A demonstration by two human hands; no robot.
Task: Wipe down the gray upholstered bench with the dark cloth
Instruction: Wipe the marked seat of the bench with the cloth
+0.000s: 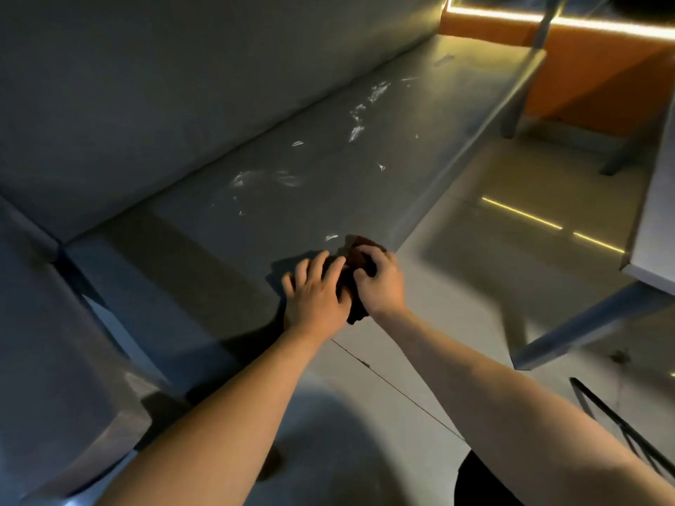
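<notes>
The right hand (381, 283) is gripping the dark cloth (359, 259) at the table (219, 250) edge. The left hand (316, 292) is seemingly pressing it, fingers straight.

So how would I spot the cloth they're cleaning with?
Find the long gray bench. At its front edge, the left hand presses and the right hand grips a crumpled dark cloth. It is the only dark bundle there; the other marks on the seat are thin white smears.
</notes>
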